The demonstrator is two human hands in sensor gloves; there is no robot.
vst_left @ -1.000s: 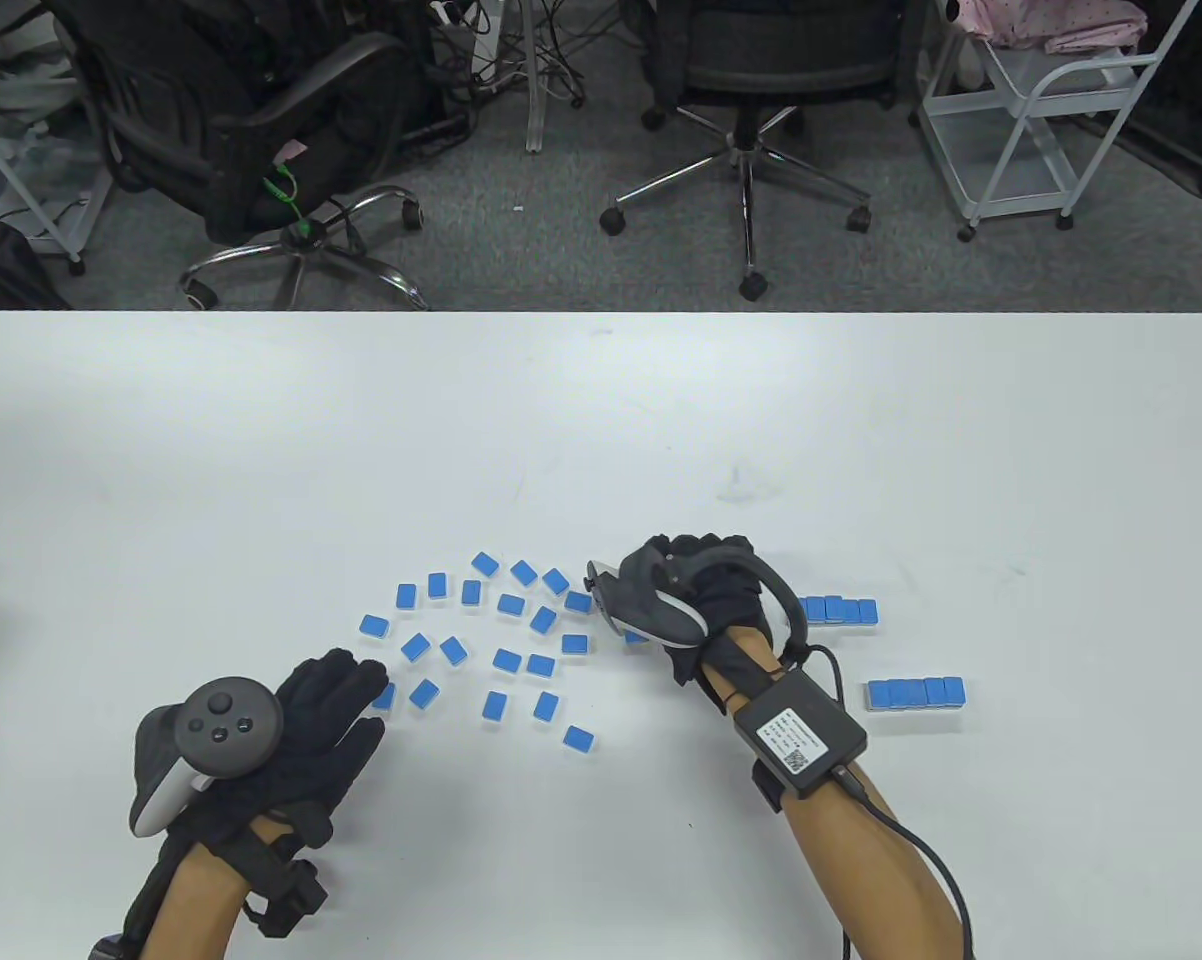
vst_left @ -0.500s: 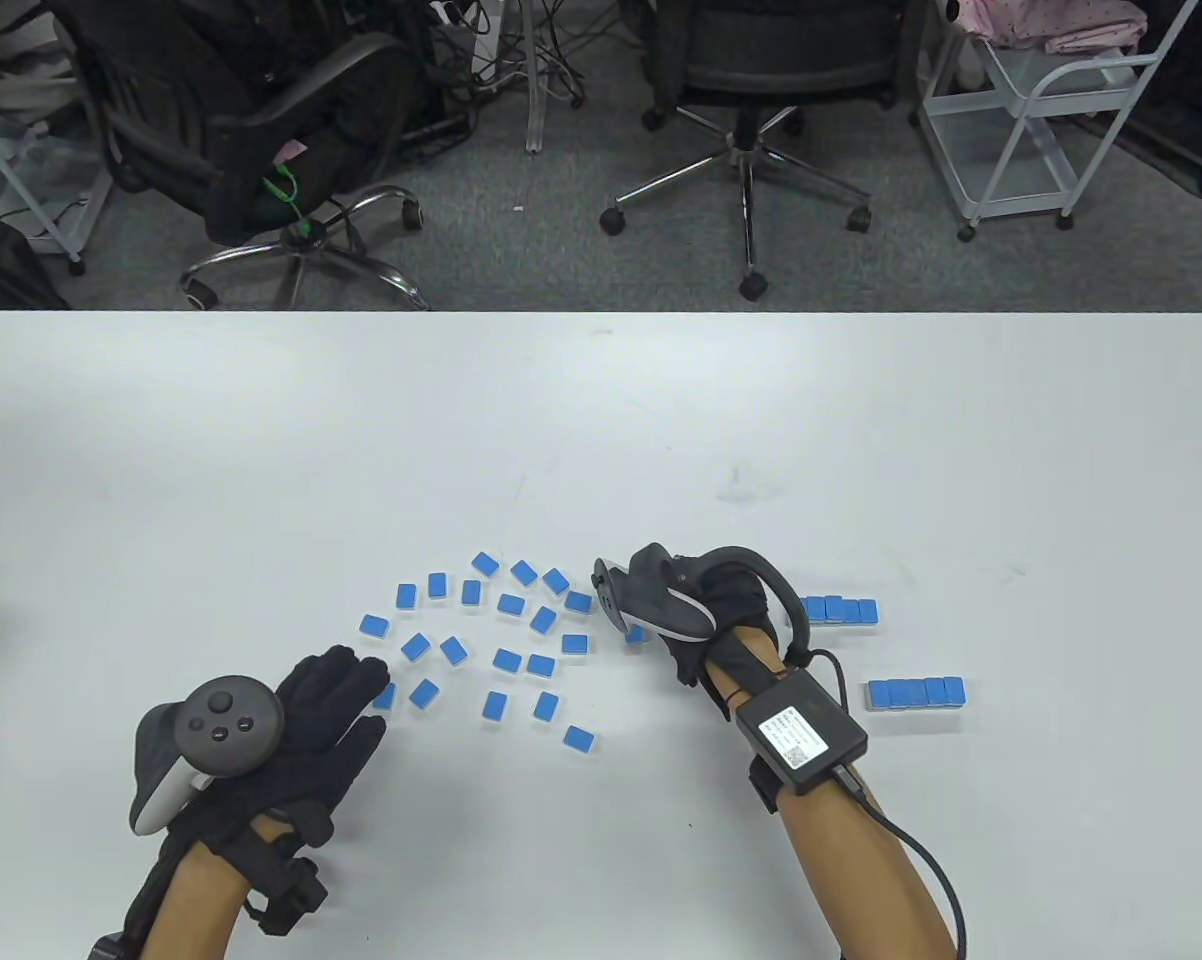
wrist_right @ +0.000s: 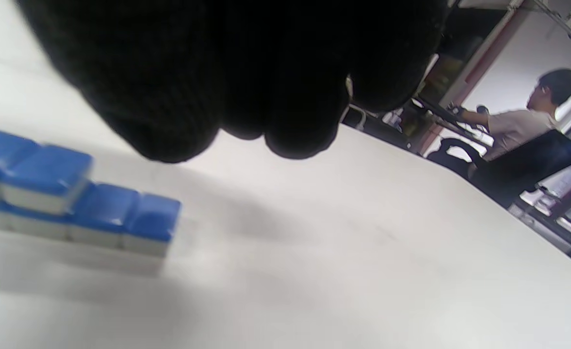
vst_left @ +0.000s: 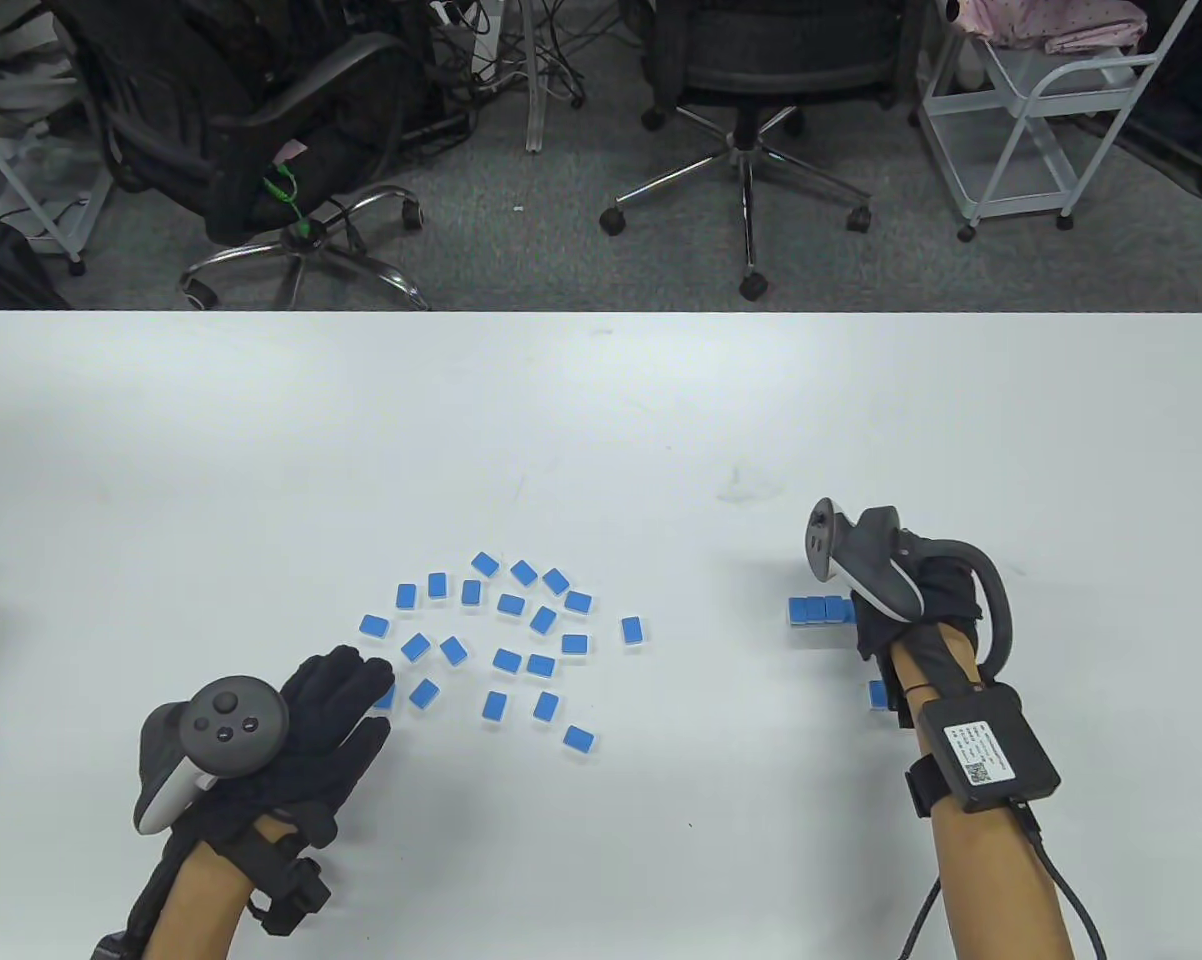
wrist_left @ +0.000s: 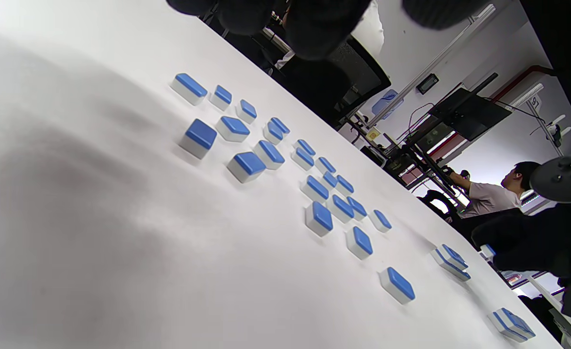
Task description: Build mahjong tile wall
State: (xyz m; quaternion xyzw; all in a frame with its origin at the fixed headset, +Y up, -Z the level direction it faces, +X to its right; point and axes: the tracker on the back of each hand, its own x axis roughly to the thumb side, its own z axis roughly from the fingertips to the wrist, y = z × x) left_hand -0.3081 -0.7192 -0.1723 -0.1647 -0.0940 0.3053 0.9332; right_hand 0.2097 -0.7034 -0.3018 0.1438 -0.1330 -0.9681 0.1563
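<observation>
Several loose blue-backed mahjong tiles (vst_left: 506,640) lie scattered left of the table's middle; they also show in the left wrist view (wrist_left: 314,189). One loose tile (vst_left: 632,629) lies apart to their right. A short row of tiles (vst_left: 817,608) stands at the right, partly two layers high in the right wrist view (wrist_right: 72,203). My right hand (vst_left: 876,625) hovers over that row's right end with its fingers (wrist_right: 246,121) bunched together; whether they hold a tile is hidden. A second row (vst_left: 876,693) is mostly hidden under my right forearm. My left hand (vst_left: 346,690) rests flat on the table, fingers spread, beside a tile (vst_left: 385,697).
The white table (vst_left: 601,420) stretches bare behind the tiles to its far edge. Office chairs (vst_left: 751,90) and a white cart (vst_left: 1041,110) stand on the floor beyond it. Both rows show far off in the left wrist view (wrist_left: 452,261).
My right hand has moved right, from over the loose tiles to the far row's right end. The lone tile it covered now shows fully. My left hand has not moved.
</observation>
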